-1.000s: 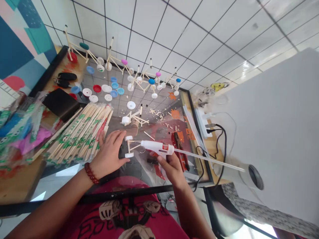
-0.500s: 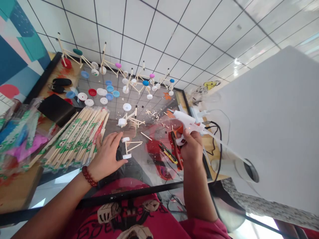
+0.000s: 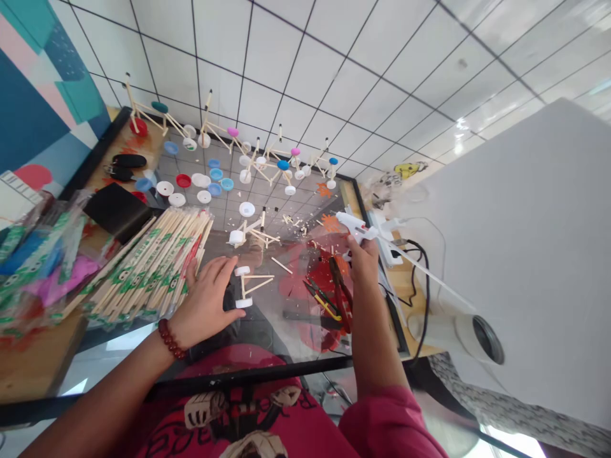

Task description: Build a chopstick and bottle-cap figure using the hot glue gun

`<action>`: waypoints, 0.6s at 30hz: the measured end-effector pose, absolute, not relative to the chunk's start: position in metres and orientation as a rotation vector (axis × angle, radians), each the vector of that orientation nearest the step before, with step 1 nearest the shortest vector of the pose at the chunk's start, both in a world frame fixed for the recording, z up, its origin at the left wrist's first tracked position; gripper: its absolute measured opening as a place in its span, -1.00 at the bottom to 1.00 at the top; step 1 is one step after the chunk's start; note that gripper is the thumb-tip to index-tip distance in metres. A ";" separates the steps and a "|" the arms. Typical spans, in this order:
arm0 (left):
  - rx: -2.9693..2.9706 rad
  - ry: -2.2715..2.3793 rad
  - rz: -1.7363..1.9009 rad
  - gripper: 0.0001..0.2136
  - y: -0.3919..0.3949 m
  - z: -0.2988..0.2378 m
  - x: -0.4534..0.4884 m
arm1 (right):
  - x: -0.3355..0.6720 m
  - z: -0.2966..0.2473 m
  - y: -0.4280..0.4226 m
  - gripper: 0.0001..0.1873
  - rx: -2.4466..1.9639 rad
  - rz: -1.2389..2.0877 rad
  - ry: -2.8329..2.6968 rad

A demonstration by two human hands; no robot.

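Note:
My left hand [image 3: 207, 296] rests on the glass tabletop with fingers apart. Thumb and fingertips curve around a small frame of wooden sticks [image 3: 258, 281], which has a white bottle cap at each end of its crossbar. Whether they touch the caps is hard to tell. My right hand [image 3: 363, 254] grips a white hot glue gun [image 3: 351, 221] near the right edge, a long glue stick [image 3: 424, 270] trailing from its rear. Beyond my left hand stands another stick-and-cap piece [image 3: 236, 236]. Pliers [image 3: 340, 286] and a yellow cutting tool [image 3: 326, 302] lie left of my right forearm.
Several stick models with coloured caps [image 3: 282, 165] line the far edge. Loose caps [image 3: 183, 180] lie nearer. Packs of wrapped chopsticks [image 3: 147, 267] fill the left side. Wood scraps [image 3: 300, 226] and a loose stick [image 3: 281, 264] lie mid-table. A black cable [image 3: 426, 299] hangs at right.
My right hand has moved forward with the glue gun, farther from my body, toward the table's right edge. My left hand stays around the stick frame. The view has shifted slightly.

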State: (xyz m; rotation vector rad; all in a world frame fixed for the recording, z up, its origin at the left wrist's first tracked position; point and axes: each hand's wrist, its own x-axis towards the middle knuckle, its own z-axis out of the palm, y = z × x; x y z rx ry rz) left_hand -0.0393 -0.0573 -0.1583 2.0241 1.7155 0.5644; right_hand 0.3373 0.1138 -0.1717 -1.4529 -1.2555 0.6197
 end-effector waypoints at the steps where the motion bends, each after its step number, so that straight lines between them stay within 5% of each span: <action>1: 2.031 1.717 0.564 -0.13 -0.057 -0.158 -0.040 | 0.336 -0.173 0.115 -0.52 -1.445 0.634 -1.244; 12: 2.034 1.688 0.604 -0.13 -0.058 -0.149 -0.043 | 0.366 -0.189 0.153 -0.52 -1.595 0.611 -1.153; 18: 2.140 1.747 1.061 -0.38 -0.051 -0.111 -0.056 | 0.375 -0.201 0.151 -0.48 -1.613 0.596 -1.165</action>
